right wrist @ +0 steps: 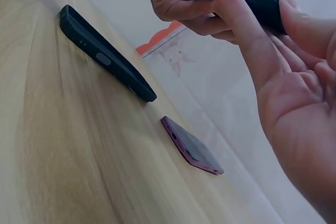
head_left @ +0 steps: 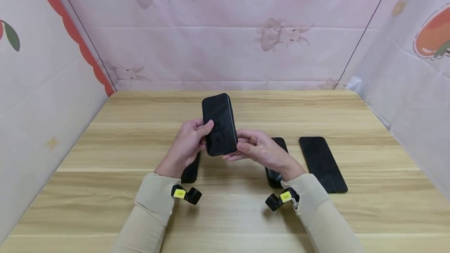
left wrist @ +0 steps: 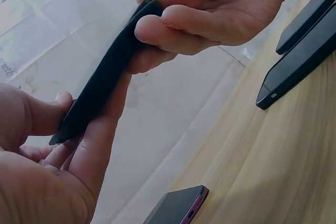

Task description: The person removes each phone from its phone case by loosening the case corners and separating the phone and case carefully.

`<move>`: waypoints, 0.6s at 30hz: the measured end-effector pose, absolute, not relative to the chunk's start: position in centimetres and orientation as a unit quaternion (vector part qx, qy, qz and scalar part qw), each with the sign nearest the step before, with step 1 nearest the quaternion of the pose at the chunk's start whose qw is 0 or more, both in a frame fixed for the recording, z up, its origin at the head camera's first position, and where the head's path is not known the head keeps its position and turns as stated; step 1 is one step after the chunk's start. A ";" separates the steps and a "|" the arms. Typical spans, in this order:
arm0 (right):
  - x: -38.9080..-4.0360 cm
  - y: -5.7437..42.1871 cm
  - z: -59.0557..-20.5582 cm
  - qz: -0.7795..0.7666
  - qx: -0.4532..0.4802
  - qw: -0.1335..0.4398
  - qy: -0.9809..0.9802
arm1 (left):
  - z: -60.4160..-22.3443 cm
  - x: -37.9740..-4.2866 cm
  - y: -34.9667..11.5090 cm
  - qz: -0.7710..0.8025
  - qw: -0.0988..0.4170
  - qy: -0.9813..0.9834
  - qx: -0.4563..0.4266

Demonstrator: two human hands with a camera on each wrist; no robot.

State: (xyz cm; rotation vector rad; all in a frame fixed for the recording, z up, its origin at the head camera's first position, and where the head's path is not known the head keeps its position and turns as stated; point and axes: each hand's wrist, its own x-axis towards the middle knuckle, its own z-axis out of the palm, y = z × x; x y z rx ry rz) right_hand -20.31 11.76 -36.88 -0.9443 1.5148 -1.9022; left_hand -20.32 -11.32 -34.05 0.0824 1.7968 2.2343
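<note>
1. Plainly, from my remote seat, the head view shows the black phone [head_left: 223,130] held up over the table [head_left: 232,221], slightly tilted, screen toward me. The left hand [head_left: 188,139] pinches its left edge, thumb on the glass, fingers behind; the right hand [head_left: 258,147] is partly curled, thumb and fingers holding the lower right corner. I judge it light, stiff, slick across the screen and breakable if dropped, so I favour a hold on the rim along both long edges. Left of and nearer than the phone lies a dark slab [head_left: 191,173], half hidden by that wrist; right of it lie a second dark slab [head_left: 273,177] and, farther out, a third dark slab [head_left: 321,163]. Beyond it, above flat-looking wood grain, hangs a pink rabbit-print cloth [head_left: 218,50].

2. Through the left wrist view, I see the phone nearly edge-on, thin, gripped near both ends. A purple-edged phone [left wrist: 181,205] appears below it, two dark slabs to its right.

3. From the right wrist view, I see an index finger stretched along the phone, thumb at its near end. A dark case [right wrist: 107,53] appears left of it; I cannot tell whether anything fills it.
</note>
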 end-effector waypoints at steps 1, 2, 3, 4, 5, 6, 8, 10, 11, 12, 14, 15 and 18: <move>-20.3 11.8 -36.9 -0.704 -0.351 0.264 0.557 | -34.0 -20.3 -11.3 0.772 0.137 0.620 0.031; -20.3 11.8 -36.9 -0.705 -0.354 0.266 0.554 | -34.0 -20.3 -11.4 0.773 0.138 0.619 0.033; -20.3 11.8 -36.8 -0.705 -0.355 0.268 0.552 | -34.0 -20.3 -11.4 0.773 0.139 0.618 0.036; -20.3 11.8 -36.8 -0.706 -0.357 0.269 0.550 | -34.0 -20.2 -11.4 0.774 0.139 0.617 0.037; -20.3 11.8 -36.7 -0.705 -0.359 0.271 0.548 | -33.9 -20.2 -11.4 0.774 0.140 0.616 0.040; -20.3 11.9 -36.7 -0.705 -0.359 0.273 0.548 | -33.8 -20.2 -11.4 0.774 0.139 0.616 0.040; -20.2 12.0 -36.5 -0.702 -0.357 0.274 0.551 | -33.8 -20.2 -11.4 0.772 0.141 0.618 0.044; -20.2 12.0 -36.5 -0.698 -0.345 0.272 0.565 | -33.9 -20.2 -11.3 0.770 0.145 0.620 0.045; -20.2 12.1 -36.4 -0.695 -0.336 0.271 0.574 | -33.9 -20.2 -11.2 0.767 0.147 0.623 0.045; -20.2 12.1 -36.4 -0.693 -0.326 0.270 0.584 | -34.0 -20.3 -11.2 0.764 0.148 0.626 0.042; -20.1 12.0 -36.3 -0.686 -0.307 0.266 0.604 | -34.1 -20.3 -11.1 0.757 0.149 0.635 0.035; -20.1 12.0 -36.3 -0.684 -0.298 0.265 0.611 | -34.1 -20.3 -11.0 0.753 0.148 0.640 0.031; -20.1 11.8 -36.0 -0.679 -0.275 0.258 0.630 | -34.3 -20.3 -10.9 0.737 0.145 0.660 0.023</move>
